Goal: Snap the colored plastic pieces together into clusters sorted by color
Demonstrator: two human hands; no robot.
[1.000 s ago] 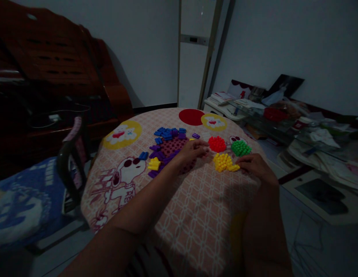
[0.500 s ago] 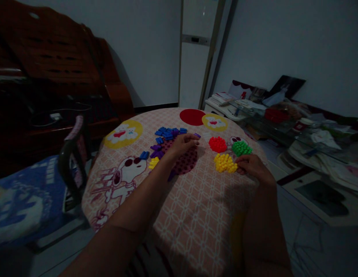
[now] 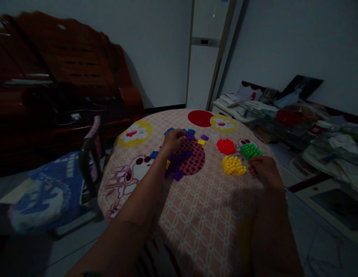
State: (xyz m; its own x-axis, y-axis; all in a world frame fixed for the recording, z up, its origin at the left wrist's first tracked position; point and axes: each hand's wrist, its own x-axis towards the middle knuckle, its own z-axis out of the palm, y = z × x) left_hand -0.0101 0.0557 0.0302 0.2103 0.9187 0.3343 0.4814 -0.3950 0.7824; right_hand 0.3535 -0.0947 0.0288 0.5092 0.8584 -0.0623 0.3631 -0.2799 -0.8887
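My left hand (image 3: 174, 140) reaches over the blue plastic pieces (image 3: 191, 131) at the far side of the pile, its fingers bent down and close together. Whatever it may grip is hidden. Purple pieces (image 3: 179, 157) lie beneath and near its wrist. A loose yellow piece (image 3: 201, 142) and a small purple piece (image 3: 204, 137) rest to its right. My right hand (image 3: 262, 168) is at the table's right side with curled fingers, close beside a yellow cluster of knobby pieces (image 3: 233, 166) and a green cluster (image 3: 251, 151). Behind the yellow one sits a red cluster (image 3: 226, 146).
A round table with a patterned cloth (image 3: 196, 207) carries everything. At left stand a chair with a blue cover (image 3: 52, 188) and a wooden sofa (image 3: 81, 69). Along the right wall runs a cluttered glass-topped cabinet (image 3: 285, 123).
My left hand has moved left, from near the red cluster to the blue pieces. My right hand has drawn slightly off the yellow cluster, whose protruding end piece now sits closer in. The view has turned left.
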